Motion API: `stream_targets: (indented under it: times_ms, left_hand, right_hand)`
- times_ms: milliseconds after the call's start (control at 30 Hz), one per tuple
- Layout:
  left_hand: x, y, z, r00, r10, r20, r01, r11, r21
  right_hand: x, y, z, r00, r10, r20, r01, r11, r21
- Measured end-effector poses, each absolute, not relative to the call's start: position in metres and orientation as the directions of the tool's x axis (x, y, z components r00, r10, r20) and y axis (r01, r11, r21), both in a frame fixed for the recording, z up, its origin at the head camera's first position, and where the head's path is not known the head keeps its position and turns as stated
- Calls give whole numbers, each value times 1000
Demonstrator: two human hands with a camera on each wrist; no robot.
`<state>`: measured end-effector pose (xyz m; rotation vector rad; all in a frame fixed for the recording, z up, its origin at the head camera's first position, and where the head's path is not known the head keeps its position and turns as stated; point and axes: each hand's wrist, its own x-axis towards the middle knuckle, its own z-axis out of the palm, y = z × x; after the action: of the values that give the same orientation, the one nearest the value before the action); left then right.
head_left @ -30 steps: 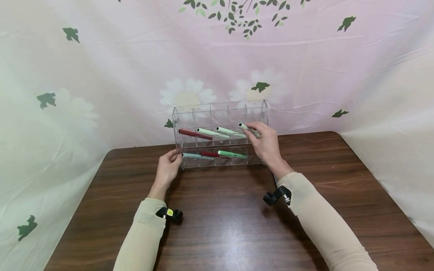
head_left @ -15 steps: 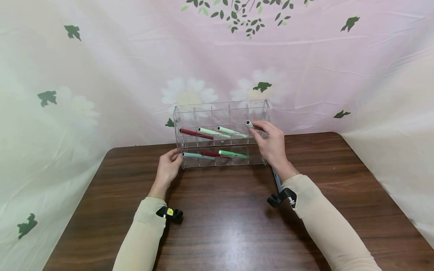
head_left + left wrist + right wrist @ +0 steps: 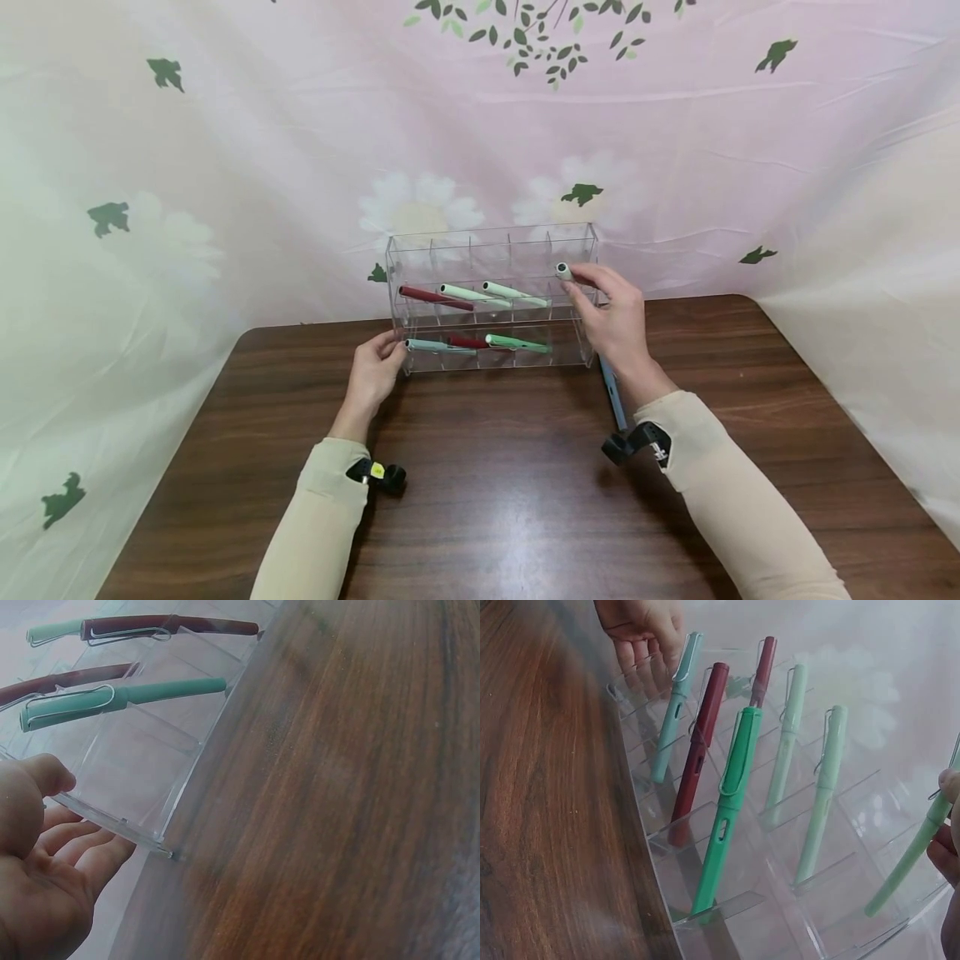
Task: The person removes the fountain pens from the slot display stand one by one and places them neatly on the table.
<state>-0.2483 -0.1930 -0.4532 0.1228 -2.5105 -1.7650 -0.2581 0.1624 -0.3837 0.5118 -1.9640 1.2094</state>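
A clear acrylic pen rack [image 3: 491,244] stands at the back of the table, its tiers split by thin dividers. My left hand [image 3: 372,371] holds its left side edge, thumb on one face and fingers behind. Between thumb and fingers, my right hand [image 3: 618,321] pinches a pale green pen [image 3: 904,870] at the rack's right end. In the upper tier lie a dark red pen [image 3: 435,298] and two pale green pens, one of them the right-hand pale pen [image 3: 823,795]. The lower tier has a blue-green pen [image 3: 120,701], another dark red pen [image 3: 697,761] and a bright green pen [image 3: 731,802].
On the table [image 3: 480,483], a blue pen-like stick [image 3: 612,396] lies right of the rack, partly hidden by my right arm. A printed cloth [image 3: 300,167] hangs close behind the rack and along both sides.
My right hand has moved right along the upper tier with the pale green pen. More of the blue stick shows beside the arm. The left hand keeps its place on the rack.
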Motion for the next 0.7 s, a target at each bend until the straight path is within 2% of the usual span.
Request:
stream_targets:
  times_ms: [167, 500, 700]
  left_hand:
    - [-248, -193, -453, -994, -107, 10, -27, 337, 941]
    - [-250, -194, -455, -995, -100, 19, -17, 339, 941]
    - [-251, -195, -455, -994, -103, 29, -7, 333, 943]
  right_hand:
    - [-254, 164, -378, -609, 42, 792, -687, 471, -553]
    - [-244, 169, -368, -521, 52, 852, -743, 463, -482]
    - [-240, 174, -365, -512, 61, 857, -748, 458, -480]
